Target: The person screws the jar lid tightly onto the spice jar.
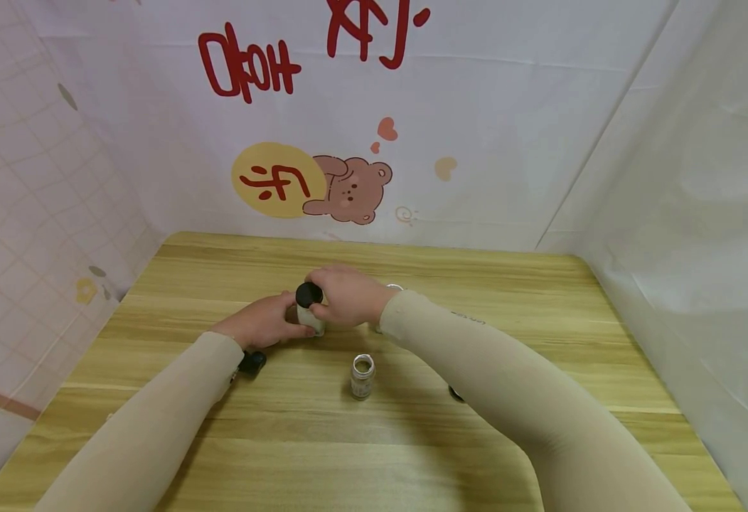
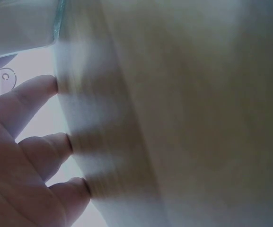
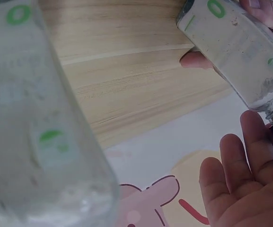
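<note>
Finding: two-handed hold, steadiness decisive

Head view: taking the uncapped jar (image 1: 361,385) as the dial's centre, the capped jar (image 1: 313,321) was at 11 o'clock, over the table (image 1: 323,462); whether its base touched the wood could not be told. The left hand (image 1: 257,323) gripped its lower body. The right hand's (image 1: 350,297) grip was narrow, pinching the black cap (image 1: 309,294). A dark object (image 1: 254,363) lay at 9 o'clock.

Left wrist view: a corner of glass showed at 10 o'clock. Three fingers were spread, tips seemingly against the table, which was judged a sound brace.

Right wrist view: the capped jar was at 2 o'clock, the left grip about it. Another glass jar (image 3: 41,118), blurred, was at 9 o'clock; a wide right-arm swing risked knocking it. The step was judged to be work on the cap: it called for a firm lower hold, a level cap and small wrist movements.
</note>
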A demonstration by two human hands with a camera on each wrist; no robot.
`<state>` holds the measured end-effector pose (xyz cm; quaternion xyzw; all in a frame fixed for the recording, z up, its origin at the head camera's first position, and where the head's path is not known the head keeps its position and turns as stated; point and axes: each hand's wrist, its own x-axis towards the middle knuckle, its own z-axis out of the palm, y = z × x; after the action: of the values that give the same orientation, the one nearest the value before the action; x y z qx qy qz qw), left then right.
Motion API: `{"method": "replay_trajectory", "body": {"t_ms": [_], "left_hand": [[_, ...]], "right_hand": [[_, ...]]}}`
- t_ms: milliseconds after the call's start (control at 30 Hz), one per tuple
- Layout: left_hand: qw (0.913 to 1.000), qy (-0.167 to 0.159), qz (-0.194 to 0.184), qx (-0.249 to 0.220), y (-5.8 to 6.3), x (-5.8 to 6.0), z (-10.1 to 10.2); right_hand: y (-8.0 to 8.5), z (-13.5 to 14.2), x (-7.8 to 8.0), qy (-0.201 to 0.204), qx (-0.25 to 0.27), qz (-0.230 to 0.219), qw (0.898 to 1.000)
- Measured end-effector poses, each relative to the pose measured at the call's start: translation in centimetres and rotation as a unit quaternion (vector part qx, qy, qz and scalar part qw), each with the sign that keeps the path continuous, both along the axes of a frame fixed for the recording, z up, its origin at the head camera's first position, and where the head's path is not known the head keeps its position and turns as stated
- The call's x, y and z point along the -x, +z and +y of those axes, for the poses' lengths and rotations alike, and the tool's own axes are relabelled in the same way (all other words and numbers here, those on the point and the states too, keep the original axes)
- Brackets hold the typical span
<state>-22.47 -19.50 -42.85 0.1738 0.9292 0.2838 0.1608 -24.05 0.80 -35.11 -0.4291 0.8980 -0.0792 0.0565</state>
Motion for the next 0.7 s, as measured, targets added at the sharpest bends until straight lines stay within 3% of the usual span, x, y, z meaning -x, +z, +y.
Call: {"method": "replay_trajectory", "body": {"t_ms": [700], "left_hand": [[0.9997,0.013,-0.017,0.005,0.16,-0.07,0.15]], "right_hand": [[-0.48,0.22,0.34,0.01,0.022,-0.01,1.0]]}}
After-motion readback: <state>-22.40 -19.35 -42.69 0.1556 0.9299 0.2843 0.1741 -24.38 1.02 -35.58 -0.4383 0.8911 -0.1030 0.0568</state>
